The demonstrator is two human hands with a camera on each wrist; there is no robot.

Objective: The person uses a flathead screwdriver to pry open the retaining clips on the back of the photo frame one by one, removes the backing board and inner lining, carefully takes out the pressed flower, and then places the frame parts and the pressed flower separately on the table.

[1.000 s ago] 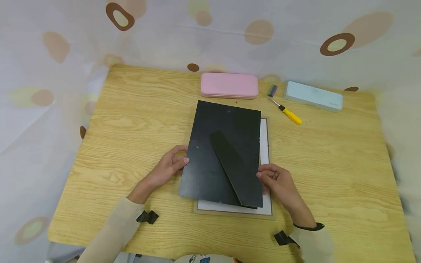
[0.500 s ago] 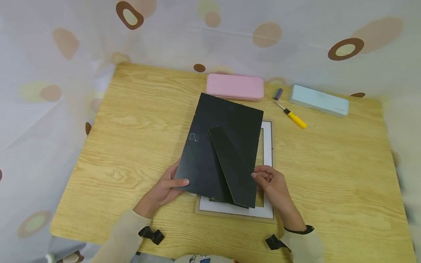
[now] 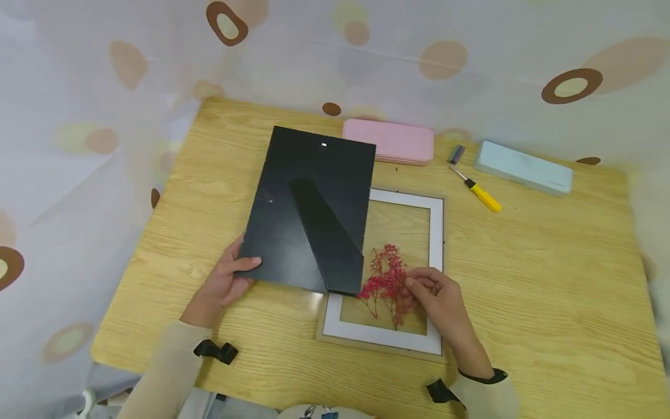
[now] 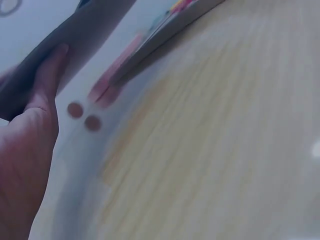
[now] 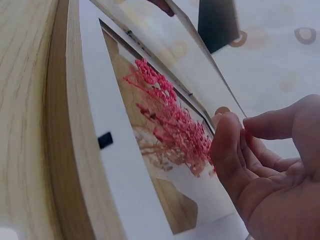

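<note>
My left hand (image 3: 222,282) grips the lower left corner of a black picture frame backboard (image 3: 277,233), thumb on top and fingers beneath. An easel leg (image 3: 330,238) slants across the board, which is raised off the table. Below and to its right lies the picture frame (image 3: 384,333) with a white mat border. Dried pink-red flowers (image 3: 389,273) lie in its clear middle, partly covered by the board in the head view. My right hand (image 3: 439,299) hovers over the frame's right side, fingers loosely curled near the flowers. I see nothing held between its fingertips (image 5: 227,125).
At the back of the wooden table (image 3: 549,262) sit a pink case (image 3: 405,142) and a light blue case (image 3: 523,167). Between them are a small dark multicoloured piece (image 3: 456,154) and a yellow-handled screwdriver (image 3: 484,196). A patterned cloth (image 3: 293,58) hangs behind.
The backboard has lifted and moved left in my left hand, uncovering the mat and the pink flowers. My right hand has come away from the board's right edge and stays over the frame.
</note>
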